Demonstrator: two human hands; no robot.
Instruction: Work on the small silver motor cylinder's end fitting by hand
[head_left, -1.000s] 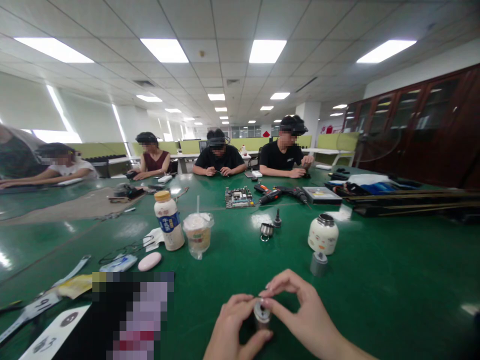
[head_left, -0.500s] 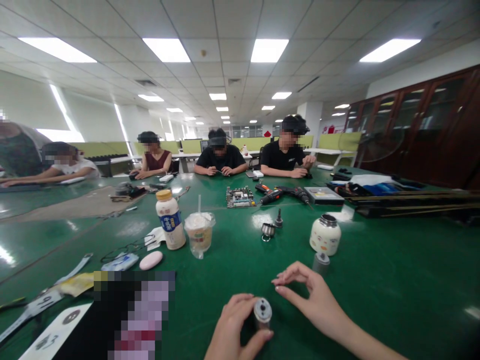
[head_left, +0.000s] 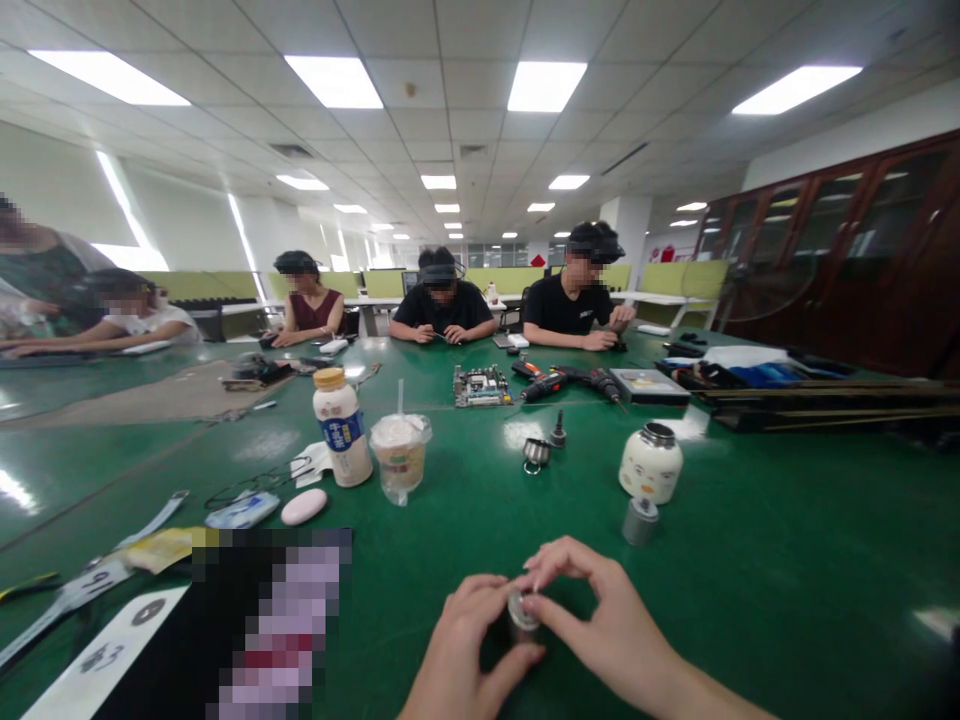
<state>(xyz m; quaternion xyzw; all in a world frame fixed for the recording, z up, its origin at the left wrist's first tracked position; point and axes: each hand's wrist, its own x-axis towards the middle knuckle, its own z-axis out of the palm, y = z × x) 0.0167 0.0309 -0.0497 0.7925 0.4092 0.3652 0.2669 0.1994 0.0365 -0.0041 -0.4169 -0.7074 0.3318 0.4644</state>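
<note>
Near the table's front, my left hand [head_left: 469, 650] is closed around the side of a small upright metal cylinder [head_left: 523, 622], thumb in front and fingers behind. My right hand [head_left: 589, 610] reaches over from the right, its thumb and fingertips drawn together at the cylinder's top. Whatever lies between those fingertips is hidden or too small to make out. Beyond my right hand stands a second grey metal cylinder [head_left: 640, 522], with a short stub on top. It is just in front of a cream patterned bottle [head_left: 651, 465] with an open metal neck.
A metal cap with a ring [head_left: 535, 455] and a dark pointed part [head_left: 558, 430] lie ahead. A milk-tea bottle [head_left: 343, 430] and a plastic cup with straw [head_left: 400, 455] stand left. Farther off are a circuit board [head_left: 480, 386], power drills [head_left: 551, 384] and several seated people.
My right hand has moved left, and its fingertips have come onto the cylinder's top, which showed uncovered before. My left hand keeps hold of the cylinder. The view has tilted slightly.
</note>
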